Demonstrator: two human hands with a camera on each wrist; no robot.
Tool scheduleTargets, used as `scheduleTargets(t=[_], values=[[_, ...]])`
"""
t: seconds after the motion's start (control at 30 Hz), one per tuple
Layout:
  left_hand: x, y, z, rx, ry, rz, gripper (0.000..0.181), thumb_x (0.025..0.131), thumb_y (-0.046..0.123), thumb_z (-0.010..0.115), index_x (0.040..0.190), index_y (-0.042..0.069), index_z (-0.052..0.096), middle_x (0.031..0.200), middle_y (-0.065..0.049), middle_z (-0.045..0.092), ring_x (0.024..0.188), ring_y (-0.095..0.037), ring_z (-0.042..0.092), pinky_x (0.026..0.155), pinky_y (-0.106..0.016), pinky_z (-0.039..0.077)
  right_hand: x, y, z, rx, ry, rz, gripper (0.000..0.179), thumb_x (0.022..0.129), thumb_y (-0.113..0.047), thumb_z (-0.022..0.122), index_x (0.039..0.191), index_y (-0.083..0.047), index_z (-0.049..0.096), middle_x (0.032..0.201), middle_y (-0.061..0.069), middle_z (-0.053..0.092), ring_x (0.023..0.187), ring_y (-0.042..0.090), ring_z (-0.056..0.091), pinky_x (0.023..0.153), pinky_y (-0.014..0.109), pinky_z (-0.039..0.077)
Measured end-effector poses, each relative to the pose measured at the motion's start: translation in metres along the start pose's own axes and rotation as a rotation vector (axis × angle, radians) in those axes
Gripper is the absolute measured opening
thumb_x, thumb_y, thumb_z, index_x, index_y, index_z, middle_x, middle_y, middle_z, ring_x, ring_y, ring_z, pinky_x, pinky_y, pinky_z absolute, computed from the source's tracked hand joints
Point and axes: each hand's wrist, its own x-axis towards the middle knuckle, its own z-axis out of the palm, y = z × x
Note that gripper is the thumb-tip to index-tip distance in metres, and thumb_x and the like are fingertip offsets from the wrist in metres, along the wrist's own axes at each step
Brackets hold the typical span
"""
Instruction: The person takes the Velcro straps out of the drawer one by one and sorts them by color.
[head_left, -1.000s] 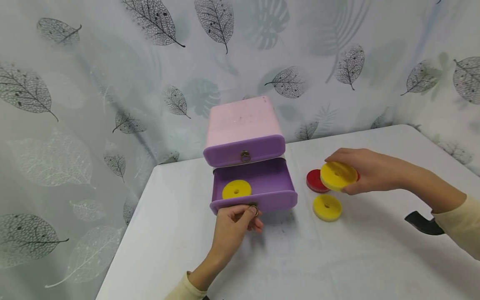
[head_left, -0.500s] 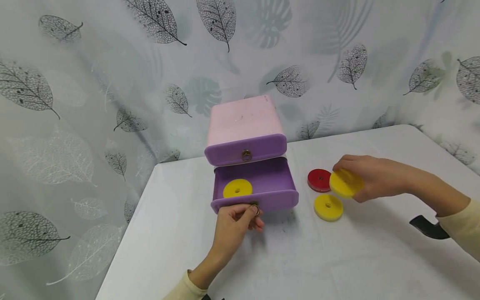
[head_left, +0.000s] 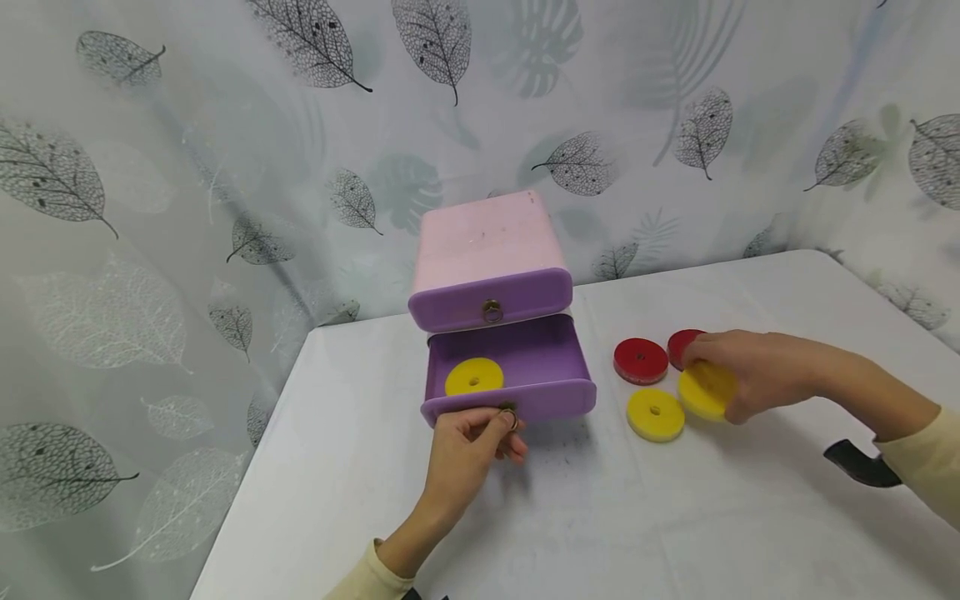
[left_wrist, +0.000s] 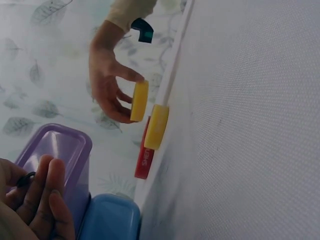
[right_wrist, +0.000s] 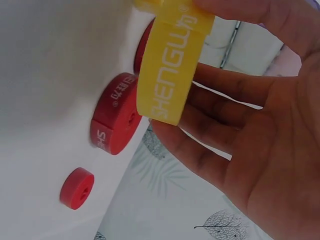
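Note:
My right hand (head_left: pixel 776 375) holds a yellow roll of tape (right_wrist: pixel 170 65) between thumb and fingers, low over the white table. Another yellow roll (head_left: pixel 655 415) lies just left of it. Beyond these lie a red roll (head_left: pixel 641 361) and a second red roll (head_left: pixel 682 346), which the right hand partly covers. At the small chest of drawers (head_left: pixel 487 242), my left hand (head_left: pixel 467 458) pinches the ring pull (head_left: pixel 511 419) of the pulled-out purple drawer (head_left: pixel 536 358). Inside this drawer, at its left, rests a yellow roll (head_left: pixel 474 377).
Above the pulled-out drawer is a closed purple drawer (head_left: pixel 450 308) with its own ring. The left wrist view shows a blue drawer front (left_wrist: pixel 111 217) below. A leaf-patterned curtain (head_left: pixel 300 167) stands behind the table (head_left: pixel 585 517). A black curved piece (head_left: pixel 862 465) sticks out by the right sleeve.
My right hand has moved right and down towards the table with the yellow roll, bringing both red rolls into sight. The left hand and the drawer have stayed in place.

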Motion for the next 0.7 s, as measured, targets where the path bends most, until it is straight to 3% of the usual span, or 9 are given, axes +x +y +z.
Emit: scheduleTargets(t=[0.3, 0.7], values=[[0.0, 0.0, 0.0, -0.004, -0.002, -0.002, 0.026, 0.104, 0.016, 0.066, 0.092, -0.003, 0.078, 0.075, -0.013, 0.074, 0.065, -0.032, 0.073, 0.067, -0.043, 0.061, -0.003, 0.011, 0.008, -0.026, -0.039, 0.028, 0.075, 0.064, -0.019, 0.098, 0.128, -0.003, 0.063, 0.119, -0.002, 0.063, 0.106, 0.026, 0.055, 0.084, 0.048, 0.058], [0.0, -0.001, -0.001, 0.012, -0.006, -0.007, 0.03, 0.104, 0.018, 0.065, 0.096, -0.008, 0.076, 0.075, -0.01, 0.074, 0.066, -0.031, 0.074, 0.068, -0.044, 0.06, -0.005, 0.023, 0.022, 0.007, -0.027, 0.031, 0.082, 0.059, -0.029, 0.102, 0.126, -0.003, 0.064, 0.121, 0.004, 0.064, 0.11, 0.032, 0.056, 0.079, 0.048, 0.06]])
